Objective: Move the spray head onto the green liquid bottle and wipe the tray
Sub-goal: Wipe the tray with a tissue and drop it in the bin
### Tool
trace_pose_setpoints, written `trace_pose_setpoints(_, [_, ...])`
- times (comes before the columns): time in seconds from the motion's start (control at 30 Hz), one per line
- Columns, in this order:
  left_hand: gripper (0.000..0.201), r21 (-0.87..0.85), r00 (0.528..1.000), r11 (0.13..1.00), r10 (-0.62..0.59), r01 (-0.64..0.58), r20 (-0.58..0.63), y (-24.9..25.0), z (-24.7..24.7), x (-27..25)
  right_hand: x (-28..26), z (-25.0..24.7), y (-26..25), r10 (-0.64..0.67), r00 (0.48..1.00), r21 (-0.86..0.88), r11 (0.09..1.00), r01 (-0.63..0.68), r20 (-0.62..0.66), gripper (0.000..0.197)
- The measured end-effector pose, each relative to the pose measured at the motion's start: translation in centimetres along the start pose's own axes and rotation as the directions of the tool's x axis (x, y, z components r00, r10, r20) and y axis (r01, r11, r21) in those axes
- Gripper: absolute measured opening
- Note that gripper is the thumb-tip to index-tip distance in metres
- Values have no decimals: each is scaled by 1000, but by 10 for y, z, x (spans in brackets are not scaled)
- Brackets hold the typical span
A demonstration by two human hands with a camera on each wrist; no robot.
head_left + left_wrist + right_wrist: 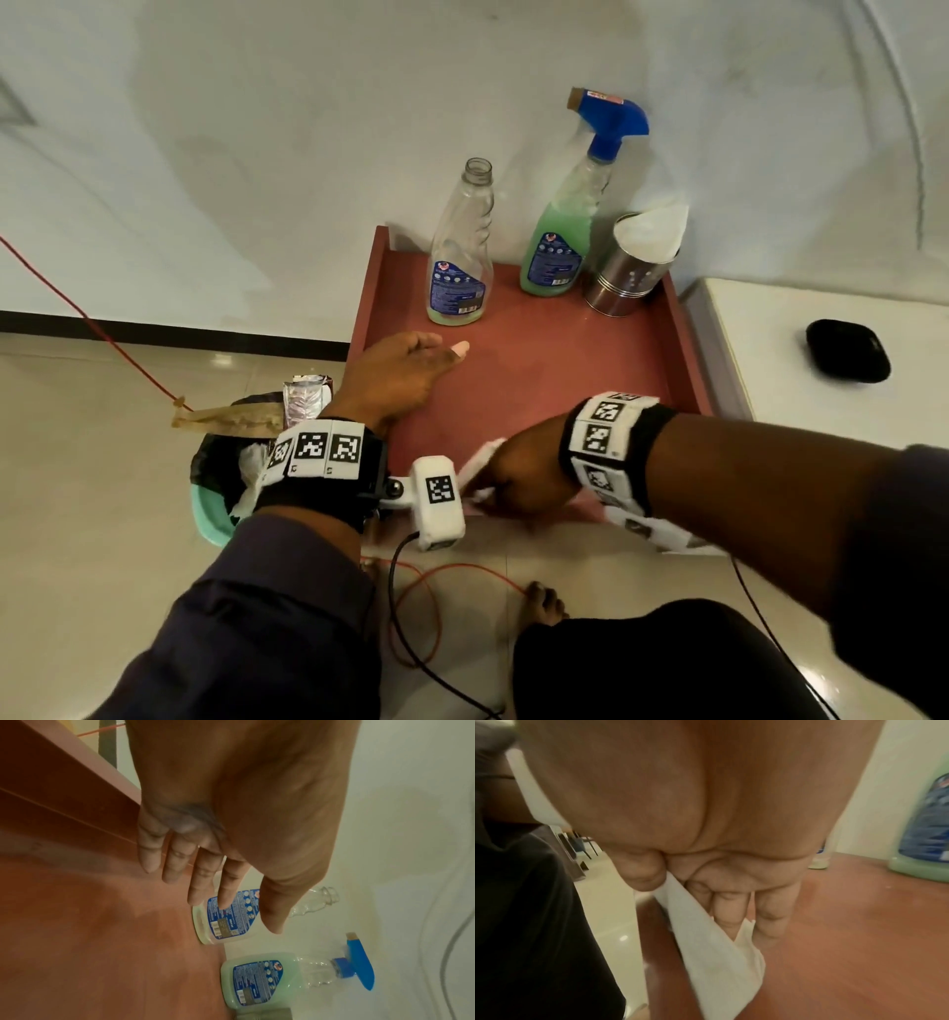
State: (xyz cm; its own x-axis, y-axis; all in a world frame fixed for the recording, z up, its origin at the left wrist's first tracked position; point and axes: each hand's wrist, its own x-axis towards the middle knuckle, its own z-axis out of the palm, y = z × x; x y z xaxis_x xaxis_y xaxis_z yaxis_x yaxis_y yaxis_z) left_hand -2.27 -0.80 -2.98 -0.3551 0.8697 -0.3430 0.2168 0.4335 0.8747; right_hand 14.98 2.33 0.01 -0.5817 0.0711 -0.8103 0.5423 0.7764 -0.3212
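The spray head [613, 121] is already seated on the green liquid bottle [557, 246]; the right hand [518, 480] pinches a tissue [713, 953] against the tray [539, 370] mid-wipe, while the left hand [395, 375] rests with relaxed, straight fingers.

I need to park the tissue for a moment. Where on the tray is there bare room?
The middle of the tray is bare, bordered by the left hand, the right hand pinching the tissue, and the right rim. The back is crowded: empty bottle, green bottle, tin.
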Motion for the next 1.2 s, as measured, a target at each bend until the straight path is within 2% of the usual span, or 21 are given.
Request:
trace_pose_setpoints(0.07, [53, 64, 999, 998, 26, -28, 37, 5, 3, -7, -22, 6, 19, 126, 992, 69, 990, -127, 17, 43])
trace_pose_setpoints(0.1, [52, 93, 998, 995, 39, -44, 55, 6, 5, -11, -30, 7, 31, 188, 982, 99, 978, -185, -26, 41])
trace_pose_setpoints(0.17, [47, 126, 993, 988, 80, -91, 89, 12, 9, -19, -42, 9, 58, 285, 937, 204, 948, -244, -204, 36])
trace_pose_setpoints(0.23, [43, 108, 986, 985, 121, -133, 113, 18, 14, -29, -49, 11, 76, 388, 842, 429, 878, -214, -375, 39])
trace_pose_setpoints(0.27, [42, 88, 983, 985, 139, -151, 122, 22, 17, -34, -51, 12, 81, 445, 796, 598, 791, -134, -410, 41])
trace_pose_setpoints(0.3, [40, 66, 979, 984, 155, -164, 132, 24, 19, -38, -51, 13, 82, 492, 766, 758, 652, -9, -414, 40])
trace_pose_setpoints(0.33, [39, 43, 977, 985, 159, -167, 143, 27, 21, -41, -50, 12, 80, 532, 744, 870, 475, 134, -405, 38])
trace_pose_setpoints(0.37, [39, 17, 976, 986, 159, -163, 150, 30, 23, -45, -51, 11, 76, 554, 743, 924, 279, 260, -376, 37])
trace_pose_setpoints(0.4, [39, -6, 977, 989, 147, -147, 152, 32, 25, -47, -51, 10, 71, 540, 763, 930, 120, 347, -355, 38])
trace_pose_setpoints(0.43, [39, -50, 978, 991, 131, -124, 165, 33, 26, -49, -52, 7, 65, 500, 790, 915, 13, 403, -355, 40])
trace_pose_setpoints(0.47, [42, -115, 976, 990, 105, -84, 189, 34, 27, -49, -51, 5, 60, 453, 813, 900, -53, 434, -365, 43])
trace_pose_setpoints(0.53, [47, -247, 964, 969, 39, 27, 262, 33, 28, -47, -50, 1, 52, 381, 832, 875, -105, 473, -404, 44])
trace_pose_setpoints(0.63, [31, -375, 944, 917, -2, 133, 331, 32, 29, -49, -41, -3, 46, 358, 793, 811, -141, 567, -492, 47])
trace_pose_setpoints(0.7, [26, -416, 944, 893, -30, 174, 329, 33, 30, -50, -34, -3, 43, 401, 766, 785, -161, 599, -502, 51])
trace_pose_setpoints(0.8, [26, -474, 950, 859, -45, 194, 308, 18, 30, -42, -18, 1, 44, 497, 726, 779, -143, 610, -476, 51])
trace_pose_setpoints(0.9, [25, -469, 964, 866, -55, 175, 259, -3, 31, -33, -7, 12, 44, 545, 726, 766, -216, 605, -420, 43])
trace_pose_setpoints(1.0, [16, -438, 968, 879, -89, 186, 233, -13, 35, -24, 2, 26, 41, 628, 699, 746, -272, 608, -342, 33])
trace_pose_setpoints(1.1, [21, -396, 973, 899, -113, 187, 202, -16, 41, -16, 11, 43, 39, 673, 677, 677, -350, 647, -298, 38])
trace_pose_setpoints(1.2, [22, -306, 982, 943, -78, 129, 174, -18, 40, -16, 21, 54, 37, 696, 651, 645, -353, 678, -303, 39])
